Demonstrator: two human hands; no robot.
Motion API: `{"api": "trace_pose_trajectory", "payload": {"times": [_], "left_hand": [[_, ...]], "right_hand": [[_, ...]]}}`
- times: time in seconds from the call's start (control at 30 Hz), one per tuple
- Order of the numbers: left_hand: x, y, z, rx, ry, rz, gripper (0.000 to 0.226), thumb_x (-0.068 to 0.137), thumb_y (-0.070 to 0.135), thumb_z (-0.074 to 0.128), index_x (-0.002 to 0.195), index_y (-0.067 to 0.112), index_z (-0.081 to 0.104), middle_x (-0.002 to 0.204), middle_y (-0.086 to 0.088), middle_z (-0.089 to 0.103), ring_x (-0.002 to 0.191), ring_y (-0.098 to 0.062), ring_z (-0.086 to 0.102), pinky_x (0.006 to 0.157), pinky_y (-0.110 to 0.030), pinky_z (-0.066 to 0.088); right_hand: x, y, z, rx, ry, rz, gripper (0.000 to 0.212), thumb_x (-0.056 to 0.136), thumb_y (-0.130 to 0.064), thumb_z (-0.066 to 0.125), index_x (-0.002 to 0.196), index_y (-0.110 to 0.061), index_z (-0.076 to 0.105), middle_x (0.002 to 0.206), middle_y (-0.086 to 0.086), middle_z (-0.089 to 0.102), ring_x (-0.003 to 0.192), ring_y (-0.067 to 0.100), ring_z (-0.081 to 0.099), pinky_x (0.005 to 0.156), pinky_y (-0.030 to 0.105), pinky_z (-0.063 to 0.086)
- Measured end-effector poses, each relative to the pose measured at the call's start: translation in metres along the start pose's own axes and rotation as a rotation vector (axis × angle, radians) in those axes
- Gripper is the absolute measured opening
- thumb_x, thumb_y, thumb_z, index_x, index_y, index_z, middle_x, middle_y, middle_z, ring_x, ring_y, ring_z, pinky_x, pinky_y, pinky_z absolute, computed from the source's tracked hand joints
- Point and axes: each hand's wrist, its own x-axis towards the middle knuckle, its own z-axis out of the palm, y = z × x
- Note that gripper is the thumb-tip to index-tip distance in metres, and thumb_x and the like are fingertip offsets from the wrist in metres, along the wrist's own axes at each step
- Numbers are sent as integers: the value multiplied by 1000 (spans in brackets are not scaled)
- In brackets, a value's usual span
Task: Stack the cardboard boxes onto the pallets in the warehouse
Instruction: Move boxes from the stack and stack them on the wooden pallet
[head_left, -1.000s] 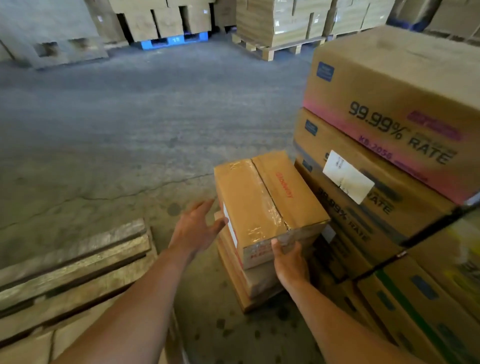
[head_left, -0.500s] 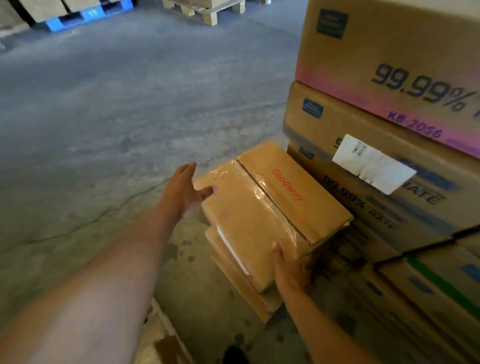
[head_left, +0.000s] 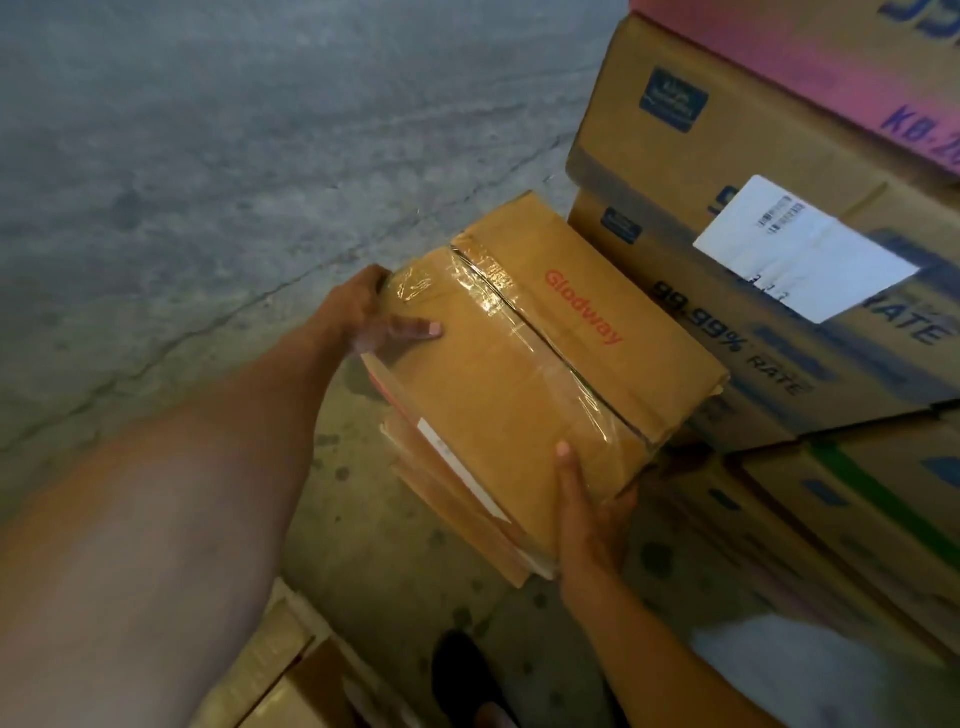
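small brown cardboard box (head_left: 519, 379), sealed along its top seam with clear glossy tape and printed "glodway" in red, tilted and lying on a second flat brown cardboard box (head_left: 457, 525) that rests on the grey concrete floor (head_left: 208, 156). left grip (head_left: 363, 317): grasping the glodway box at its far left corner, thumb laid flat on the top face, fingers wrapped over the edge. right grip (head_left: 587, 525): grasping the same box at its near right corner, thumb on the top face, fingers hidden beneath. just right of the glodway box, touching or nearly so, a stack of large brown cartons (head_left: 727, 332) printed "99.99% rate" in dark letters; one bears a white paper label (head_left: 800, 249) with small barcodes too fine to read and a dark blue square logo (head_left: 674, 100). the highest carton shows a pink band (head_left: 831, 67) with "kb-2", the remainder cut off. below the stack, a carton with a green stripe (head_left: 862, 493). near side of the glodway box: a dark shoe (head_left: 462, 670).
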Motion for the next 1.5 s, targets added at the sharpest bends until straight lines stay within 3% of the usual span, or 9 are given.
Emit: {"api": "trace_pose_trajectory", "payload": {"times": [0.13,0.37,0.53,0.8,0.9,1.0,1.27,1.37,1.5], "left_hand": [[-25,-19,-10,-108,14,-40,90,59,42,94,134,19,49,117,1,55,106,-24,55,86,-36,46],[-110,-73,-51,-329,146,-166,82,65,34,91,131,16,45,117,-2,56,95,-26,57,71,-37,51],[-190,-107,-96,-381,407,-258,93,65,36,91,141,16,43,122,-1,53,109,-30,56,91,-50,53],[-354,-145,-112,-398,876,-444,90,44,63,91,122,28,60,108,1,68,95,-24,67,61,-32,56],[-406,-157,-113,-412,995,-480,103,34,73,89,122,29,62,110,1,69,99,-25,68,75,-41,61],[-452,-166,-109,-395,1084,-526,93,48,60,93,127,25,61,115,-1,66,105,-24,64,87,-44,59],[-562,-223,-89,-509,1203,-585,83,60,49,91,128,25,51,113,6,58,104,-23,61,80,-48,60],[-613,-258,-81,-541,1255,-588,81,67,41,89,135,21,48,103,13,53,98,-17,58,70,-35,57],[-694,-327,-83,-580,1256,-534,83,69,38,88,138,20,45,117,4,52,112,-26,55,87,-48,57]], "right_hand": [[-5,-5,-10,-45,-58,-33,109,70,-59,81,157,-38,19,151,8,43,129,36,50,107,58,42],[-32,-26,0,-203,-281,-182,110,70,-54,79,159,-36,17,156,8,35,133,36,44,97,48,43],[-74,-32,27,-268,-515,-217,104,74,-57,78,157,-43,18,148,3,42,127,34,49,102,54,46],[-137,-39,60,-384,-855,-417,97,66,-68,80,147,-55,29,123,-9,57,112,26,59,101,52,50],[-164,-29,65,-401,-953,-445,102,56,-78,78,143,-61,28,130,-5,59,114,28,59,100,56,50],[-190,-13,70,-438,-1060,-488,102,59,-77,77,144,-62,24,135,-4,56,118,29,56,103,58,46],[-272,56,70,-449,-1213,-566,93,71,-62,82,148,-49,31,134,-7,59,118,24,58,103,52,49],[-315,96,65,-405,-1289,-580,85,75,-50,84,147,-42,38,129,-9,62,113,18,61,101,46,51],[-387,166,48,-336,-1324,-606,80,77,-45,83,145,-41,41,118,-16,63,94,-4,63,86,28,57]]}}
